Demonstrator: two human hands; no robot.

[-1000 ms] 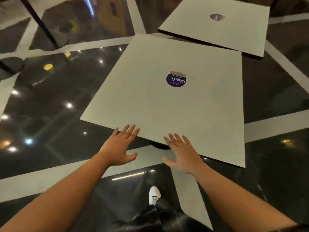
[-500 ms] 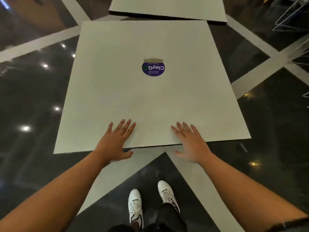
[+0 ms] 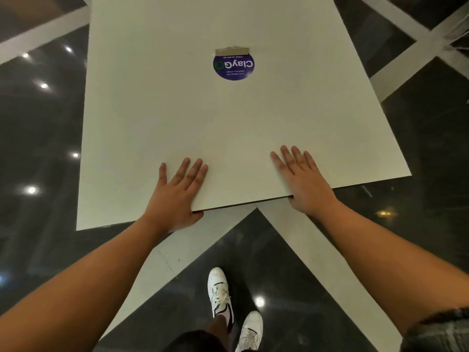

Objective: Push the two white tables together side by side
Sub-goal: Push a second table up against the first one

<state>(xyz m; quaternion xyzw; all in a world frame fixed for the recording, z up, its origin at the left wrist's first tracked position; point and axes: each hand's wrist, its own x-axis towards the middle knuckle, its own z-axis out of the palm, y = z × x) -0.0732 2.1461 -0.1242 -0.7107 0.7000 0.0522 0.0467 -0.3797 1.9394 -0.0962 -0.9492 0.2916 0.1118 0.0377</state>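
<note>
One white bench (image 3: 177,118) fills the view, its square top running off the upper edge, so the far side is cut off and only this one white bench is visible. One round purple sticker (image 3: 233,65) sits near its middle, reading "ClayGo" upside down, the smaller print too fine to read, with one strip of brown tape (image 3: 232,51) across its top. Two hands work the near edge. The left hand (image 3: 177,194) lies flat, four fingers spread on top, thumb tucked under the edge. The right hand (image 3: 303,179) mirrors it, fingers splayed on the surface, thumb hooked beneath. Both forearms reach in bare from the bottom corners, fairly straight. Below, dark glossy floor (image 3: 38,128) with pale stripes, and two white sneakers (image 3: 219,293), the nearer one partly cut off. The bench's base is hidden under the top.
</note>
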